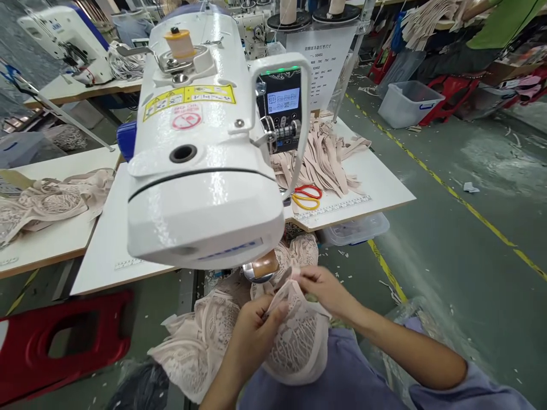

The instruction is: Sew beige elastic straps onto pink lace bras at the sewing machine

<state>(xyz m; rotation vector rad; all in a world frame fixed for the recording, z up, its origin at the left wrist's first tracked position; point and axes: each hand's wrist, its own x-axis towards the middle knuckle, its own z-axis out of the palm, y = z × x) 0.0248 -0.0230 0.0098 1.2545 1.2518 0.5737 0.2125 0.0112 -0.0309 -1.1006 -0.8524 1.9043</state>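
Between my two hands is a pale pink lace bra (297,341), one cup hanging above my lap. My left hand (258,324) pinches the lace edge between thumb and fingers. My right hand (322,287) is closed at the top corner of the cup, where a pale strip sticks up from the fingers. Just beyond my hands, the white sewing machine head (205,210) overhangs, and its needle area is hidden from view. Below it shows a rounded metal and tan machine part (260,267). More lace bra pieces (205,336) hang to the left of my left hand.
Red and yellow handled scissors (308,196) lie on the white machine table (384,191) near a heap of pale fabric strips (322,154). More lace bras (55,196) rest on the left table. A red stool (85,364) stands lower left. A person in green (506,28) sits at upper right.
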